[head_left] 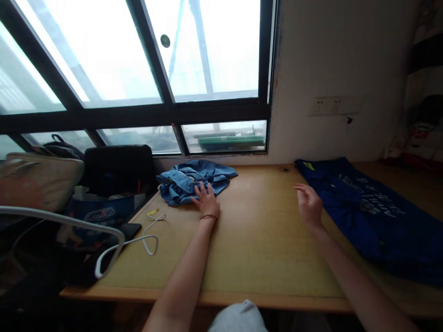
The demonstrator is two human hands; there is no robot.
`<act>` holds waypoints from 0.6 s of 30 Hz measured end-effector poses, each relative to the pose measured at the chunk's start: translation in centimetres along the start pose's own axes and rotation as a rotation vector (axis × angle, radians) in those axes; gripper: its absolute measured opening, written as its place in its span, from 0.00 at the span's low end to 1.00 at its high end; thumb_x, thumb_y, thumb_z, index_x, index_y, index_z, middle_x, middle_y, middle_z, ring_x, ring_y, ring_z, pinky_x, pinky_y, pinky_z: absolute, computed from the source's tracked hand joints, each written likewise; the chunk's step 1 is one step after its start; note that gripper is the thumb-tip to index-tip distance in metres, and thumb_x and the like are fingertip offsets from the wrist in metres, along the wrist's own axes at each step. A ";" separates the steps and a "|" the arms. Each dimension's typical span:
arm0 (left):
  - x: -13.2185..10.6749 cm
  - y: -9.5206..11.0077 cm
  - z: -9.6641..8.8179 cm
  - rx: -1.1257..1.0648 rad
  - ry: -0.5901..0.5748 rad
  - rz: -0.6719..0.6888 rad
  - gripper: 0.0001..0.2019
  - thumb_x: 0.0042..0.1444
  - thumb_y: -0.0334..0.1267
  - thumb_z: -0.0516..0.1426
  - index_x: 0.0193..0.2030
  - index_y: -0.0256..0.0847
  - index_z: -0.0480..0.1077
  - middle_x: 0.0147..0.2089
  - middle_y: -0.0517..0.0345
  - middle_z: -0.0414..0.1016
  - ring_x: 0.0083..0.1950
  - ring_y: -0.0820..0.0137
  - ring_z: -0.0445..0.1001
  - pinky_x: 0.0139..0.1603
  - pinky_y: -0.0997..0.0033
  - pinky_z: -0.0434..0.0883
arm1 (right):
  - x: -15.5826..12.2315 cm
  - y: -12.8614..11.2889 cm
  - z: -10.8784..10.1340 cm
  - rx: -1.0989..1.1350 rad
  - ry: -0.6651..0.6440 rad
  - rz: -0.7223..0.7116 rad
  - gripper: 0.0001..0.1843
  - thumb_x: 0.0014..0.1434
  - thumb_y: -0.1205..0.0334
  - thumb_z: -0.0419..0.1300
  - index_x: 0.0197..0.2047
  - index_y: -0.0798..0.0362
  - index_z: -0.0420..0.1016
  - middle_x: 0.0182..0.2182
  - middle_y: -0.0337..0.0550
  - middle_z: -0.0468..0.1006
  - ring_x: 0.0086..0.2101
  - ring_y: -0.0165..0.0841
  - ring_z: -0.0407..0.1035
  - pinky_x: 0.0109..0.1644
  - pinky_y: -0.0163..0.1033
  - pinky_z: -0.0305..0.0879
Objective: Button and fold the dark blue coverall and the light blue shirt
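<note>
My left hand point(206, 203) lies with fingers spread at the front right edge of a crumpled light-blue garment point(187, 180). Its fingertips touch the cloth, and a thin bracelet circles the wrist. The garment is bunched in folds at the back left of the wooden table point(256, 240). My right hand point(309, 203) is over the right part of the table, its fingers loosely curled together and slightly blurred, with nothing visible in them. Closest to it is a dark-blue cloth item point(367, 207) with white printing, spread out along the right side.
A white cable point(148, 237) loops over the table's left edge near a white curved tube point(86, 226). Left of the table are a black chair back point(119, 170), a printed blue bag point(104, 212) and a light-coloured bag point(38, 180). Behind stand a window and a wall with sockets point(327, 106).
</note>
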State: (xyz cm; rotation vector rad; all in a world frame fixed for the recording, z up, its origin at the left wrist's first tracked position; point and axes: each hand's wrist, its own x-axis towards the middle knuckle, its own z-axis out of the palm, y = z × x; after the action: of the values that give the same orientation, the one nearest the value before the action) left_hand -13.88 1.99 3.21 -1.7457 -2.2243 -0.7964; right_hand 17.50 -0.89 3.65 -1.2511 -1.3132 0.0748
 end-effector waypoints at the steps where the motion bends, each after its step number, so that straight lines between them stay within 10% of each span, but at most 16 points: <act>1: 0.6 -1.6 0.0 0.004 -0.047 -0.104 0.25 0.52 0.32 0.49 0.59 0.34 0.50 0.63 0.38 0.43 0.62 0.46 0.38 0.52 0.38 0.45 | -1.2 -0.3 1.3 0.001 -0.047 -0.018 0.13 0.54 0.60 0.47 0.33 0.53 0.71 0.40 0.46 0.72 0.43 0.38 0.64 0.51 0.45 0.57; 5: 1.9 -4.5 0.4 -0.030 -0.148 -0.171 0.19 0.55 0.33 0.45 0.54 0.32 0.55 0.52 0.38 0.62 0.54 0.51 0.58 0.46 0.48 0.59 | -3.7 0.9 3.4 0.042 -0.297 0.027 0.10 0.52 0.60 0.51 0.33 0.51 0.72 0.38 0.46 0.73 0.42 0.39 0.65 0.51 0.46 0.57; 9: 1.1 -1.5 1.0 -0.123 -0.173 -0.064 0.15 0.57 0.39 0.43 0.46 0.32 0.60 0.39 0.45 0.69 0.43 0.61 0.69 0.43 0.64 0.65 | -3.2 1.7 3.4 0.296 -0.334 0.440 0.09 0.51 0.58 0.54 0.34 0.52 0.69 0.34 0.46 0.74 0.34 0.37 0.70 0.42 0.47 0.66; 14: -5.2 4.7 0.7 -0.683 -0.271 0.395 0.15 0.59 0.43 0.42 0.44 0.36 0.60 0.39 0.52 0.70 0.40 0.69 0.70 0.42 0.70 0.66 | -3.1 0.5 3.4 0.803 -0.617 1.018 0.13 0.53 0.54 0.54 0.38 0.54 0.65 0.31 0.47 0.76 0.30 0.36 0.72 0.35 0.45 0.69; 18: -9.9 7.4 -0.8 -0.694 -0.609 0.890 0.29 0.47 0.51 0.55 0.52 0.36 0.56 0.40 0.52 0.70 0.38 0.67 0.70 0.38 0.71 0.67 | -3.4 0.8 3.4 0.865 -0.660 1.031 0.15 0.54 0.51 0.51 0.33 0.54 0.68 0.24 0.44 0.76 0.29 0.36 0.72 0.33 0.43 0.70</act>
State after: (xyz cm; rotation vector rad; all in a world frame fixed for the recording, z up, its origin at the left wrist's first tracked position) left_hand -4.24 -5.52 1.35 -3.2716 -1.0952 -0.9121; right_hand 14.25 -0.64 0.03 -1.0089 -0.8172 1.7078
